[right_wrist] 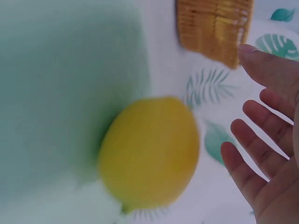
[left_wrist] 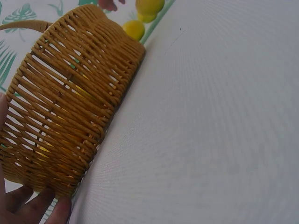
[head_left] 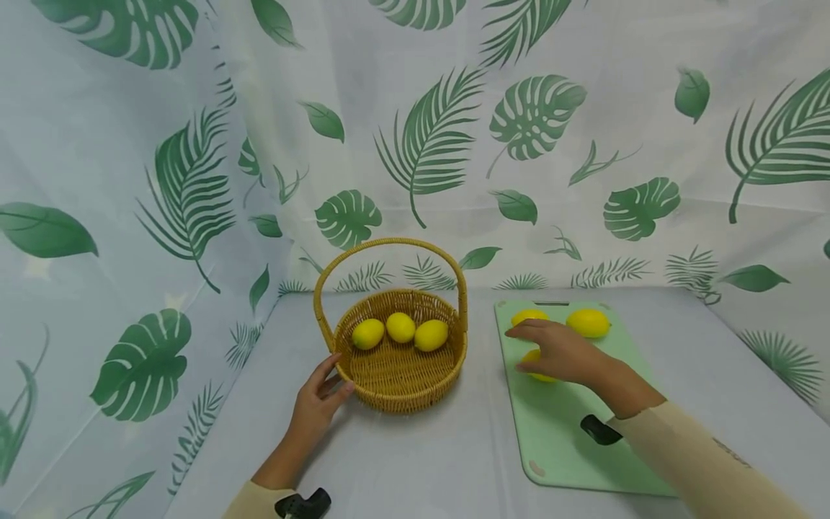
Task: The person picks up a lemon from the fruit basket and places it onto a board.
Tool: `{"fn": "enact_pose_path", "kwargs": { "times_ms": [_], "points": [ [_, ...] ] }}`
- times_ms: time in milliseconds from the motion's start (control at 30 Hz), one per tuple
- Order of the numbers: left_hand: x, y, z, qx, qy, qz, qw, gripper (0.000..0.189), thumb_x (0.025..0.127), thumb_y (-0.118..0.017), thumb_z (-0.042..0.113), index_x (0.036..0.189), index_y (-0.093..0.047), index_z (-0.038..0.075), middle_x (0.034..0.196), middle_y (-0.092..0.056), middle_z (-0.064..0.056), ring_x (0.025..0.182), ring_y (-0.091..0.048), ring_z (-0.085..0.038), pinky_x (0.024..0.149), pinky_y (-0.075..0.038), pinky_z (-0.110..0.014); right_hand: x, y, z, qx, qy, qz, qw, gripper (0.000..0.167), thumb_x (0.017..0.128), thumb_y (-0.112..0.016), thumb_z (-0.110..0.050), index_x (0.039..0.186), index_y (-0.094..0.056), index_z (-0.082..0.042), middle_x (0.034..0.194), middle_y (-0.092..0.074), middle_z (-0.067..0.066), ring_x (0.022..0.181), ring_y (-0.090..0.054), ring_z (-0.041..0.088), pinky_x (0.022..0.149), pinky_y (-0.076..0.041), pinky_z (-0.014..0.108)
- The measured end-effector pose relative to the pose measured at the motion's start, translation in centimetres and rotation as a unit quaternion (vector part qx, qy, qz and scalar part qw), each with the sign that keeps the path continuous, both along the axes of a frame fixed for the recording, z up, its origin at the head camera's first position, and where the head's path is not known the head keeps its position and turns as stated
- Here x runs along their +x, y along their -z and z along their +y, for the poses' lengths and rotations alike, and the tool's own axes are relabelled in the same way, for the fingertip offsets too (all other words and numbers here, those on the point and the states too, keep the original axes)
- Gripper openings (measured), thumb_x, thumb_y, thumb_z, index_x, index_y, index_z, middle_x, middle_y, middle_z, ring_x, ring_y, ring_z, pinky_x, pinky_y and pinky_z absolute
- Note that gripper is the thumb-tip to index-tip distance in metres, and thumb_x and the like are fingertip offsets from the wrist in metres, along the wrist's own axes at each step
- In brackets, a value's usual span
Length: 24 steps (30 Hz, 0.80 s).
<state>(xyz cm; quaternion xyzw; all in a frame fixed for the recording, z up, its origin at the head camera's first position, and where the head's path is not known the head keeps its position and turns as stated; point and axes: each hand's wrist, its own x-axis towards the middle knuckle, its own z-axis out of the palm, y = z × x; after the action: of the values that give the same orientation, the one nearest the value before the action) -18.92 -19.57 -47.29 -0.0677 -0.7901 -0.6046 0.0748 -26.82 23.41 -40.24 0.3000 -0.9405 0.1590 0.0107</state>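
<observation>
A brown wicker basket (head_left: pixel 402 400) with a tall handle stands on the table, three yellow lemons (head_left: pixel 368 334) lying inside. My left hand (head_left: pixel 318 404) touches the basket's left side, thumb and fingers spread against the weave; in the left wrist view its fingertips (left_wrist: pixel 39 205) rest along the wall. Over the left part of a green cutting board (head_left: pixel 583 447), my right hand (head_left: pixel 564 351) hovers with fingers extended. One lemon (head_left: pixel 532 356) is partly hidden beneath it, and another (head_left: pixel 529 316) lies just behind. The right wrist view shows a lemon (right_wrist: pixel 149 154) apart from the fingers.
A further lemon (head_left: pixel 588 323) lies at the board's back right. White cloth with green leaf prints (head_left: pixel 428 144) hangs behind and to both sides. A pale cloth (head_left: pixel 454 461) covers the table, including the strip between basket and board.
</observation>
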Motion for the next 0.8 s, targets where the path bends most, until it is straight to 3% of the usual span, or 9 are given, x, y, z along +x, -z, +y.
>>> {"fn": "enact_pose_path", "kwargs": {
  "times_ms": [67,300,433,633,800],
  "points": [
    [0.0,0.1,0.0,-0.001,0.000,0.006,1.0000,0.064,0.092,-0.070,0.014,0.147,-0.040,0.003,0.151,-0.035,-0.017,0.126,-0.048,-0.038,0.092,-0.050,-0.036,0.0,-0.3,-0.8,0.001,-0.011,0.004,0.9999,0.053,0.082,-0.080,-0.033,0.129,-0.064,-0.014,0.129,-0.058,0.007,0.118,-0.054,0.030,0.096,-0.046,0.050],
    [-1.3,2.8,-0.7,0.020,-0.004,0.003,0.9998,0.065,0.091,-0.072,0.021,0.148,-0.042,0.013,0.152,-0.035,-0.009,0.127,-0.048,-0.034,0.088,-0.052,-0.032,-0.4,-1.1,-3.7,-0.019,-0.031,0.007,0.9993,0.054,0.084,-0.077,-0.040,0.130,-0.062,-0.017,0.129,-0.058,0.001,0.119,-0.054,0.025,0.097,-0.046,0.046],
    [-1.7,3.3,-0.9,0.022,-0.002,0.016,0.9996,0.064,0.090,-0.072,0.022,0.147,-0.043,0.014,0.152,-0.035,-0.007,0.126,-0.049,-0.033,0.088,-0.052,-0.032,-0.9,-1.2,-5.1,-0.025,-0.036,0.005,0.9990,0.056,0.084,-0.076,-0.042,0.132,-0.061,-0.016,0.130,-0.058,0.000,0.120,-0.053,0.024,0.098,-0.046,0.046],
    [-1.4,2.9,-0.8,0.027,0.003,0.011,0.9996,0.064,0.091,-0.072,0.019,0.147,-0.043,0.012,0.153,-0.033,-0.009,0.127,-0.048,-0.036,0.088,-0.051,-0.030,-1.5,-0.9,-7.1,-0.049,-0.065,0.015,0.9966,0.054,0.084,-0.079,-0.031,0.131,-0.062,-0.010,0.128,-0.060,0.003,0.117,-0.055,0.023,0.096,-0.048,0.043],
    [-0.3,0.8,-0.3,0.024,0.006,-0.008,0.9997,0.065,0.091,-0.071,0.015,0.148,-0.040,0.006,0.154,-0.031,-0.015,0.128,-0.046,-0.040,0.089,-0.052,-0.033,-1.7,-0.9,-8.9,-0.060,-0.071,0.008,0.9957,0.052,0.085,-0.078,-0.028,0.130,-0.061,-0.008,0.129,-0.059,0.005,0.108,-0.059,0.022,0.086,-0.053,0.036]
  ]
}}
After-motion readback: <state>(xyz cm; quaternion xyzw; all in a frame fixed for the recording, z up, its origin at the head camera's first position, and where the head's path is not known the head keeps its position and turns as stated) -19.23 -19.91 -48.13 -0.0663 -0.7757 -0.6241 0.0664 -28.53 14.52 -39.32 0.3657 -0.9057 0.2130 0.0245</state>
